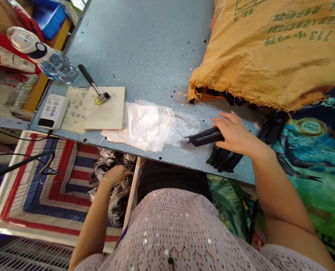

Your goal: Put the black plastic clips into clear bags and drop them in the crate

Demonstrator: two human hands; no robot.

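Note:
My right hand is at the table's right side, thumb and fingers closed around the end of some slim black bars. Their free ends point left over a thin clear plastic bag. Just below it, more black bars lie in a bundle by the table edge. Down in the striped basket, my left hand rests over clear-bagged black pieces. Its fingers look curled, and whatever they hold is hidden. A stack of flat, whitish plastic bags lies between the hands on the table.
An orange woven sack with a frayed mouth fills the table's right rear. At left are a hammer-like tool on a pale block, a white device and a water bottle. The red-white-blue basket stands below the edge.

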